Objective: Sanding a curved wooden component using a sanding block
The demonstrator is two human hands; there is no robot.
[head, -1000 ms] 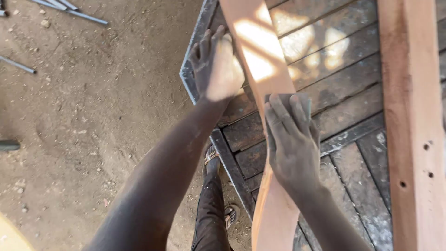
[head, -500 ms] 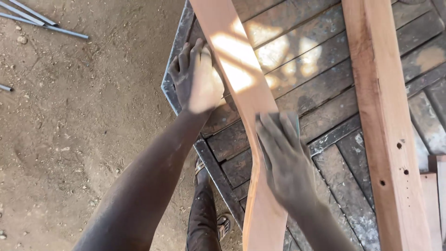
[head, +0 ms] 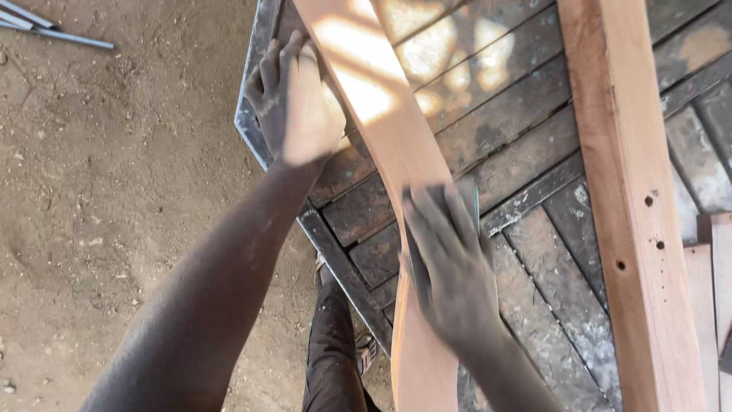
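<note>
Your right hand (head: pixel 450 267) has slid slightly nearer along curved wooden piece (head: pixel 396 145), fingers flat, pressing what looks like sandpaper (mostly hidden). Left hand (head: pixel 301 103) stays put, fingers spread, steadying piece's left edge on slatted tabletop (head: pixel 518 137). Sanding stroke continues.

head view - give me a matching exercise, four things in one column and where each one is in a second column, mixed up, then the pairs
Things:
1. left hand
2. right hand
3. straight wooden beam
4. metal rods

Places:
A. on the dirt ground, top left corner
B. pressed flat on the curved wooden piece, at its middle
C. lying on the slatted workbench, far right, with small holes in it
D. at the workbench's left edge, beside the curved piece

Pairs: 1-D, 2-B, 3-C, 4-A
</note>
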